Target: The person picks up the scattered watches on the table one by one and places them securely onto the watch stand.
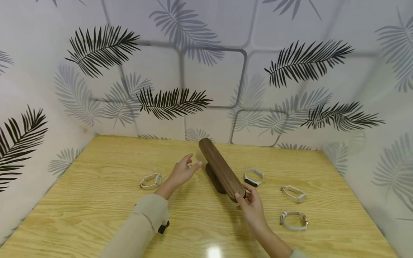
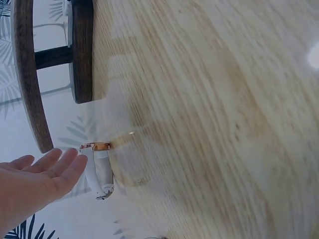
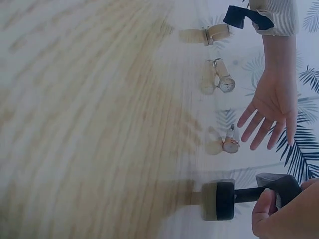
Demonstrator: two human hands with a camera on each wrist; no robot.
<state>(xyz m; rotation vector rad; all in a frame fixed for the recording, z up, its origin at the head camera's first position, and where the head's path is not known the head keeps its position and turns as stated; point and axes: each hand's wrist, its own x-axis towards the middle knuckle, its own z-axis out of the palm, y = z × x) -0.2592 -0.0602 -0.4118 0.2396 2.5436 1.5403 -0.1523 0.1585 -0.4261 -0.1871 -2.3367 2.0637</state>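
At the stand's near end, the right grip pinches it (left grip outstretched).

1. Stand on the bench, between left hand and right hand.
2. Three wristbands, left of the stand.
3. Fitness band, just right of it.
4. Farther right, rear watch behind front watch.

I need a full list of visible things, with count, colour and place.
Table: one, yellowish wood, foreground.
Backdrop: one, pale, leaf-printed, behind table.
Stand: one, dark brown, centre.
Left watches: three, pale straps, left of stand (right wrist view).
Right watches: two, pale straps, right of stand.
Fitness band: one, white and black, right of stand.
Sleeves: two, pale, lower head view.
Strap-like item: one, black, on left sleeve.
Left hand: one, beside stand.
Right hand: one, gripping stand's near end.
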